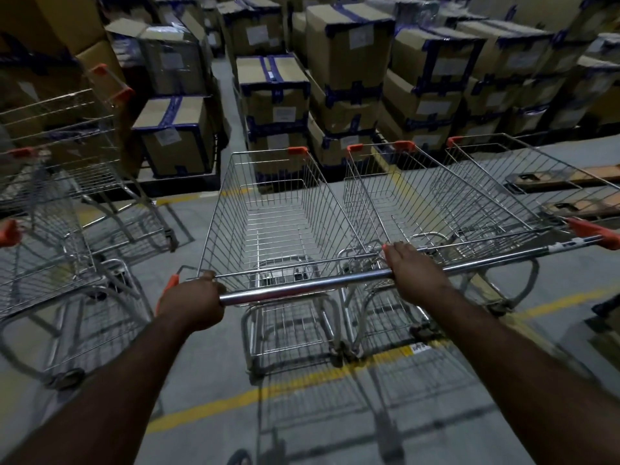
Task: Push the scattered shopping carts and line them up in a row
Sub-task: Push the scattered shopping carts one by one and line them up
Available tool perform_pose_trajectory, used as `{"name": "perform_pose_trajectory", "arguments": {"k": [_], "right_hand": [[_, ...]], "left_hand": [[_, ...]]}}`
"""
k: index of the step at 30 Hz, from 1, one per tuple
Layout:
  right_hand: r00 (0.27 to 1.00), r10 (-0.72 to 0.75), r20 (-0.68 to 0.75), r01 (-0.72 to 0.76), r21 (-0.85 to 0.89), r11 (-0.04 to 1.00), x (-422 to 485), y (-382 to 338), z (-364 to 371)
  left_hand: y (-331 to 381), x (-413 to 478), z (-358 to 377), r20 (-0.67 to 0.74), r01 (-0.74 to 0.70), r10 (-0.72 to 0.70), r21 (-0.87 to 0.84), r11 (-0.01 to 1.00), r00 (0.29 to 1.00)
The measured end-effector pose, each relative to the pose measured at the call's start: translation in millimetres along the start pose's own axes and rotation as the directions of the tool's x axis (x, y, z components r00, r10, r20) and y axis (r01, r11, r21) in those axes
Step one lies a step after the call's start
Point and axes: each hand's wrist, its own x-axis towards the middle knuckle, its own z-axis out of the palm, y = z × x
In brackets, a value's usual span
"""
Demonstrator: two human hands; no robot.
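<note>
A wire shopping cart [268,209] with orange corner caps stands straight in front of me. My left hand [191,302] grips the left end of its chrome handle bar [302,286]. My right hand [416,273] grips the bar further right, where this cart meets a second cart [436,203] standing alongside it on the right. That second cart's handle runs off to an orange cap at the right edge. Two more carts [67,182] stand apart on the left, turned at other angles.
Stacks of taped cardboard boxes [275,95] on pallets fill the space just beyond the carts' fronts. Yellow floor lines [235,401] cross the grey concrete under the carts. Wooden pallets [570,182] lie flat at the right.
</note>
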Motion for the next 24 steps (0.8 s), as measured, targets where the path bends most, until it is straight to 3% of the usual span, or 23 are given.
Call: {"name": "perform_pose_trajectory", "arguments": {"k": [7, 12, 24], "right_hand": [[0.990, 0.046, -0.131, -0.045, 0.014, 0.999, -25.5, -6.6, 3.2], [0.983, 0.112, -0.142, -0.096, 0.116, 0.989, -33.9, -6.9, -3.8], [0.974, 0.173, -0.147, -0.161, 0.091, 0.983, -38.2, -5.8, -0.9]], "left_hand": [[1.3, -16.4, 7.5, -0.014, 0.009, -0.009, -0.001, 1.000, 1.000], [10.2, -20.7, 8.7, -0.043, 0.019, -0.019, -0.005, 1.000, 0.999], [24.7, -24.2, 4.0, -0.045, 0.012, -0.012, 0.007, 1.000, 0.999]]}}
